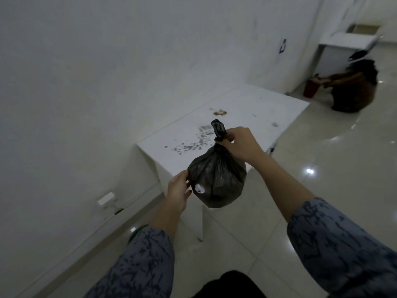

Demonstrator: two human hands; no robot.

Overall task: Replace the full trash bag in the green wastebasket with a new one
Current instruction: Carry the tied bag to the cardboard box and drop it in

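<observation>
Head view first, and the only one: right hand (pixel 237 143) is pinched tight on the knotted neck of the black trash bag (pixel 217 181), which hangs in mid-air in front of the near corner of a white table (pixel 247 104); left hand (pixel 179 191), at the bag's nine o'clock, has its fingers laid loosely against the bulging side, steadying it and gripping nothing. Bag looks soft, thin and crinkly, modestly filled, so probably light; a pale spot low on the left side might be a tear or something poking through, so the belly seems a poor place to squeeze; best hold is the twisted neck under the knot. Green rim (pixel 137 231) peeks past the left sleeve at seven o'clock, likely the wastebasket; no new liner is visible.
</observation>
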